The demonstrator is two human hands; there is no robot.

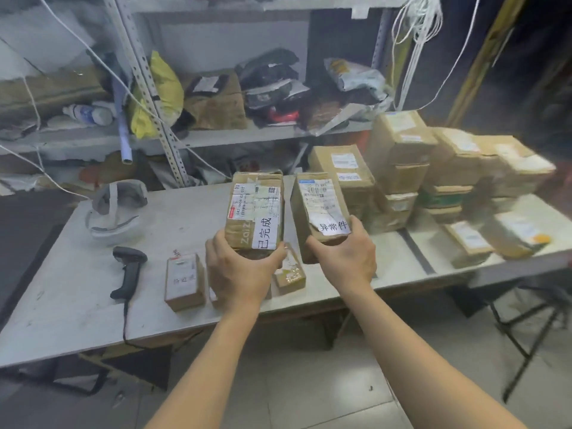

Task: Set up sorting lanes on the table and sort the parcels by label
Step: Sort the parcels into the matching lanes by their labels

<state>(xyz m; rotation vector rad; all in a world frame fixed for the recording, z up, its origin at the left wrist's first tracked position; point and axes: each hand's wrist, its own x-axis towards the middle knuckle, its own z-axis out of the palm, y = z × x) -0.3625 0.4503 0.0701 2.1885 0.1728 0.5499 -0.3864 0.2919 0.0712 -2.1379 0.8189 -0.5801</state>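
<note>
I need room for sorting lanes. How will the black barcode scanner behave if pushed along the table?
The barcode scanner looks like hard plastic, so it would probably slide as one stiff piece. Pistol-shaped and lying flat, it would likely pivot rather than travel straight. Its cable hangs over the front edge of the table and may tug it back.

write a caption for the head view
Left hand holds the left parcel, right hand the right parcel, above a table with a scanner.

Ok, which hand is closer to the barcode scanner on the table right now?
Left. The left hand, gripping the 已完成 parcel, is just right of the barcode scanner, with a small box between them. The right hand holds the 异常件 parcel farther right.
</note>
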